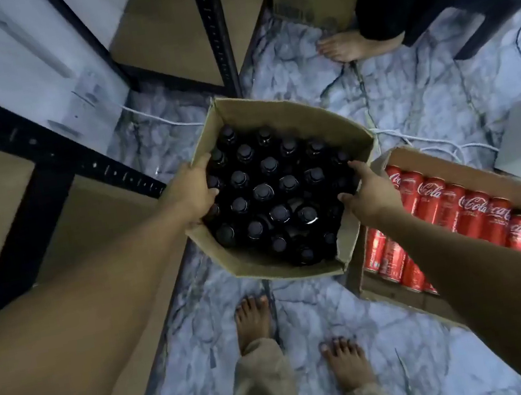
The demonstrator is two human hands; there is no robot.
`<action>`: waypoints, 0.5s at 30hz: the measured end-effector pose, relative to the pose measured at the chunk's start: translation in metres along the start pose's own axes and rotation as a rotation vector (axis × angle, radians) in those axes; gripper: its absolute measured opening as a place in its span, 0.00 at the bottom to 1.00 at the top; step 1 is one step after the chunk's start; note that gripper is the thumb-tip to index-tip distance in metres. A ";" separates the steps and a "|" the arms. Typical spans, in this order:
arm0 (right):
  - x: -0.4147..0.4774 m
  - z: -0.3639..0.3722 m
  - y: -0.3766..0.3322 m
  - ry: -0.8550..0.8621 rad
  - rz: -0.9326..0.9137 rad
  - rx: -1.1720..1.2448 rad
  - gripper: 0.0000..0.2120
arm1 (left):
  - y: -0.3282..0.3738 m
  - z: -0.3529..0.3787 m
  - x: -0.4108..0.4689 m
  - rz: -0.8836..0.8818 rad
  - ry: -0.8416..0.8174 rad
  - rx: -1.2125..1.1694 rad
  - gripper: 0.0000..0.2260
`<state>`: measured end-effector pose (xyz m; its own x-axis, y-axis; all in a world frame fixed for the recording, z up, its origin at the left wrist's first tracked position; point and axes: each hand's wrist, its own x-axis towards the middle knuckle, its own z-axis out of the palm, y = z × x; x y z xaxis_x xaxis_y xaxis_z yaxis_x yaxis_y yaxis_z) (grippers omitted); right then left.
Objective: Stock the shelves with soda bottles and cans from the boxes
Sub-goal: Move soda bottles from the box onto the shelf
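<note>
left hand [192, 192] grips bottle box [273, 116] left wall | right hand [368, 195] grips right wall | red cans [441, 203] beside, right

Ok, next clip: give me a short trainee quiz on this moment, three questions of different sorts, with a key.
1. True or false: the left hand and the right hand both grip walls of the bottle box.
2. The red cans lie in a box on which side of the bottle box? A) the person's right B) the person's left C) up on a shelf
3. Fill in: the bottles have ____ caps.
Key: 1 true; 2 A; 3 black.
</note>
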<state>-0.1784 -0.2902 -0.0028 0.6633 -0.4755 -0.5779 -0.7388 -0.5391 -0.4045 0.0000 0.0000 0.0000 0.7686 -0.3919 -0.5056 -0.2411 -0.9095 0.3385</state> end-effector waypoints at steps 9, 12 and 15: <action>0.027 0.012 0.017 0.001 -0.025 -0.101 0.32 | -0.008 0.009 0.041 -0.037 0.021 0.046 0.31; 0.028 0.015 0.017 0.022 -0.036 -0.080 0.30 | -0.009 0.015 0.031 -0.023 0.078 0.034 0.33; 0.028 0.017 0.021 0.053 -0.014 -0.073 0.25 | 0.004 0.022 0.011 -0.038 0.144 -0.015 0.34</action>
<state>-0.1770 -0.3034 -0.0396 0.6805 -0.5027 -0.5331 -0.7199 -0.5944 -0.3584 -0.0056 -0.0107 -0.0220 0.8542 -0.3324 -0.3999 -0.2019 -0.9207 0.3340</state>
